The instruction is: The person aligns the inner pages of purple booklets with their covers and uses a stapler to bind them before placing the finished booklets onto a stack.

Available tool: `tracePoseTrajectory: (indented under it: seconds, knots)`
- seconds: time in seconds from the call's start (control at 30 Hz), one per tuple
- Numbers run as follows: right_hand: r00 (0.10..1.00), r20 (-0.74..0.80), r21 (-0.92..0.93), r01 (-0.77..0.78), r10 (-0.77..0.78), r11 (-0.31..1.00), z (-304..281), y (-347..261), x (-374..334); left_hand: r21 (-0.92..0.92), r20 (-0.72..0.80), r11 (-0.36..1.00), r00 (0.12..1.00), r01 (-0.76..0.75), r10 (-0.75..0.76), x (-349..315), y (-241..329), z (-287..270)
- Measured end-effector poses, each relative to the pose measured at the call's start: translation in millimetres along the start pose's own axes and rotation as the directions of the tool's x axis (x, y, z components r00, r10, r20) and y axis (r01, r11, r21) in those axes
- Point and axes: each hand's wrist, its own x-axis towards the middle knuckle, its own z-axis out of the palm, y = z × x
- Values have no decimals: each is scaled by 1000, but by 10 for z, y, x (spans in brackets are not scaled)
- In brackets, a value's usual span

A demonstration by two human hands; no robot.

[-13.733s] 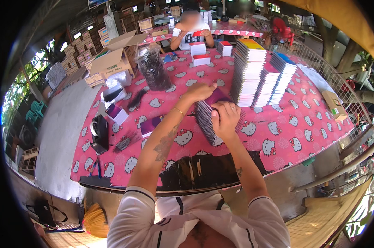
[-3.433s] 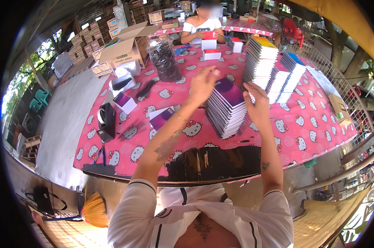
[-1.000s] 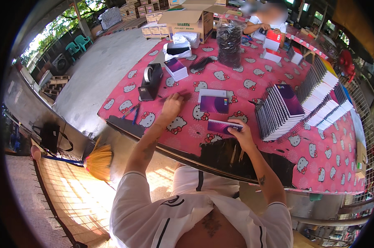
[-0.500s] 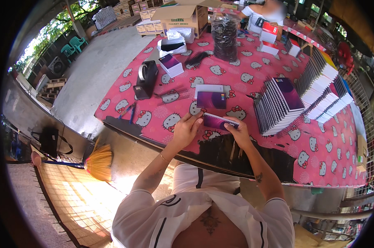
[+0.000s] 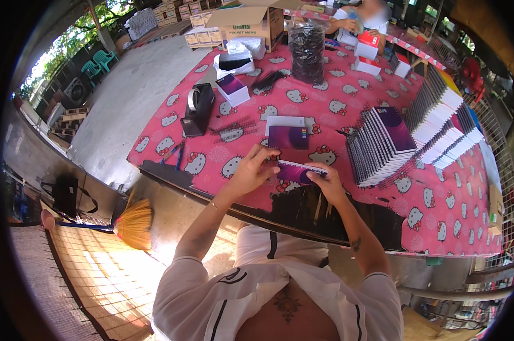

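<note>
A small purple notebook [image 5: 294,171] with a dark spiral along its top edge is held just above the near side of the table. My right hand [image 5: 327,181] grips its right end, thumb on the cover. At the left end is my left hand [image 5: 254,172], its thumb and forefinger parted around the corner; whether the thumb touches the notebook is hard to tell. Just beyond lies a purple cover [image 5: 288,137] partly over a white sheet [image 5: 291,121]. Loose black spiral coils [image 5: 234,129] are scattered to the left of these.
Stacks of spiral notebooks [image 5: 382,145] rise at the right. A black tape dispenser [image 5: 198,111], pliers [image 5: 179,156], a purple-topped pad stack [image 5: 233,91] and a bagged bundle of black coils [image 5: 306,54] stand across the table [image 5: 336,108]. A co-worker [image 5: 359,23] sits at the far side.
My left thumb and forefinger have spread apart at the notebook's left corner. My right hand keeps its grip. The co-worker's hands have come up over the far pads.
</note>
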Motion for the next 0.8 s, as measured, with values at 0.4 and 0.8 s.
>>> tracePoseTrajectory:
  seconds: [0.4,0.8]
  knots:
    - [997,-36,-119,61,-65,991,115,-392,-191,231,341,972,939,-37,-45,173,196,-171]
    - [985,-90,-210,127,-149,969,148,-446,-372,246,223,951,965,-189,134,31,422,-96]
